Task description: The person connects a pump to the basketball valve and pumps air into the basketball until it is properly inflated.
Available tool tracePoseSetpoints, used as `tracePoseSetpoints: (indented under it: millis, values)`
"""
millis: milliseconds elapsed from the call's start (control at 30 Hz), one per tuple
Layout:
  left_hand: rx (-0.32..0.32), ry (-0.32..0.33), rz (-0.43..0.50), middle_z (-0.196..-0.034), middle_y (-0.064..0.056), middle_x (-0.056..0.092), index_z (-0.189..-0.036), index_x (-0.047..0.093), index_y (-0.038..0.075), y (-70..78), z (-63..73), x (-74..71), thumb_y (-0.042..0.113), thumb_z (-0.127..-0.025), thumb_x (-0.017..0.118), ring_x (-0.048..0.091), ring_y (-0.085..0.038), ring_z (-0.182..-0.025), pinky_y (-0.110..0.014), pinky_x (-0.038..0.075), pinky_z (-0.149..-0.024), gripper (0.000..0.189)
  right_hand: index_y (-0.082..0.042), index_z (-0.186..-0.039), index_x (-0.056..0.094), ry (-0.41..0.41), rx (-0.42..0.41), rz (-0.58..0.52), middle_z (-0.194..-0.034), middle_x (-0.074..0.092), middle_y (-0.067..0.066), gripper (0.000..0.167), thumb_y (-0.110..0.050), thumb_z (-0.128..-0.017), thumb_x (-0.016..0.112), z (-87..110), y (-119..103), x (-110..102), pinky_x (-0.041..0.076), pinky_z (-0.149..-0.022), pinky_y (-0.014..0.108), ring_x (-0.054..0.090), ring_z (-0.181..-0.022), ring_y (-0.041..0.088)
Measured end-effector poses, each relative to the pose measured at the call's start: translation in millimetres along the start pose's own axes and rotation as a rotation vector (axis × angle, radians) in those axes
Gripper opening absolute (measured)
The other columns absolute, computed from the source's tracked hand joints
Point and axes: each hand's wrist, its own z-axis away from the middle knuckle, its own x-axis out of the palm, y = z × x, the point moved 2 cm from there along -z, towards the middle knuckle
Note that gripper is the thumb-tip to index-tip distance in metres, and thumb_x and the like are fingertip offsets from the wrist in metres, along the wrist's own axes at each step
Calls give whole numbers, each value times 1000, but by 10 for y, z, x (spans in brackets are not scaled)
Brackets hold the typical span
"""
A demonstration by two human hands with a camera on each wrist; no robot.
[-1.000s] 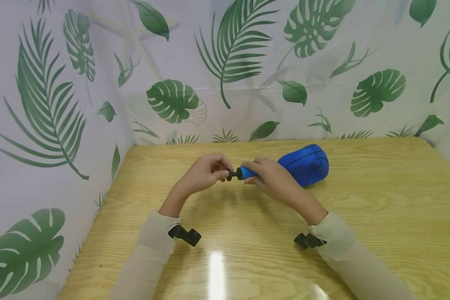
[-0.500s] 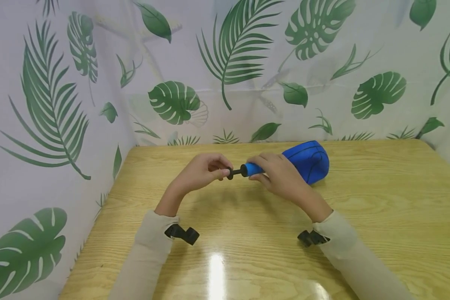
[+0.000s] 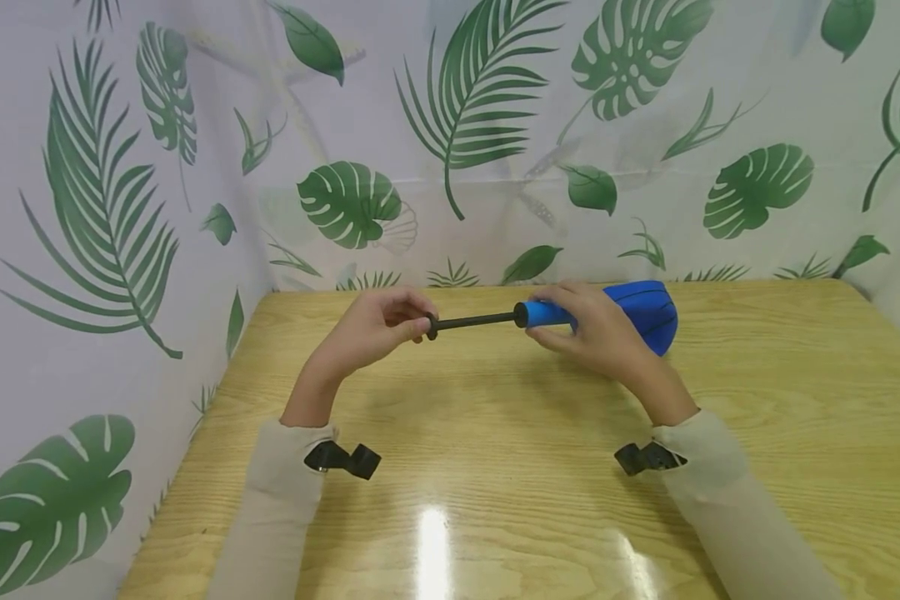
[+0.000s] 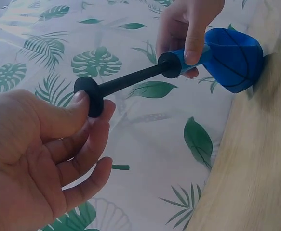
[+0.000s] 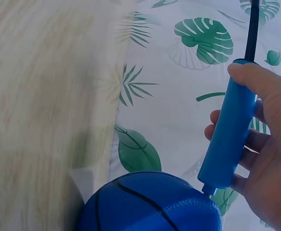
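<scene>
Fingers of the left hand pinch one flat round black handle; those of the right hand curl round one smooth blue pump barrel. Its long axis runs left to right over the wood-grained table's far half, slim rod leftward, nozzle rightward, near one pebbled, black-lined blue ball.

1. The pump is bright blue, with a black end.
2. Its rod and round handle are black.
3. The ball is darker blue, with curvy black lines.
4. The table is yellow-brown, with wavy wood stripes.
5. The wall cloth is white, with green leaves printed all over, some stripy, some plain.
6. Both sleeves are creamy, and the wrist cameras are black.
</scene>
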Motion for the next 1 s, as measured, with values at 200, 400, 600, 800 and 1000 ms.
tracePoseSetpoints:
  millis: [200, 400, 600, 800, 1000]
  values:
    - [30, -1, -9, -95, -17, 70, -106, 68, -3, -32, -26, 95, -3, -97, 63, 68, -21, -81, -29, 56, -73, 10, -5, -124, 69, -22, 2, -42, -122, 68, 17, 41, -21, -88, 81, 4, -33, 68, 53, -96, 54, 65, -112, 36]
    - [5, -26, -9, -95, -16, 70, -105, 68, -2, -95, -78, 225, -3, -98, 62, 67, -20, -80, -35, 58, -75, 9, -5, -123, 71, -51, -27, -77, -114, 70, 14, 39, -23, -90, 80, 2, -161, 192, 57, -90, 50, 68, -104, 31]
    - [5, -48, 1, -94, -16, 70, -105, 67, -2, -126, -128, 396, -4, -98, 61, 66, -17, -77, -32, 58, -73, 9, -6, -123, 71, -92, -30, -101, -107, 71, 10, 39, -25, -91, 79, 14, -304, 303, 58, -83, 42, 68, -93, 23]
    - [13, -33, 24, -97, -17, 68, -107, 67, -2, -149, -162, 519, -4, -99, 61, 66, -16, -76, -42, 60, -77, 11, -6, -121, 71, -82, -48, -92, -104, 72, 8, 38, -25, -90, 80, 20, -340, 342, 58, -79, 39, 67, -89, 20]
    - [69, -34, 46, -99, -17, 69, -110, 68, -2, -107, -165, 527, 1, -99, 62, 67, -16, -76, -30, 58, -72, 12, -8, -117, 68, -83, -19, -180, -109, 73, 7, 32, -22, -91, 79, 8, -336, 362, 58, -85, 41, 69, -96, 21]
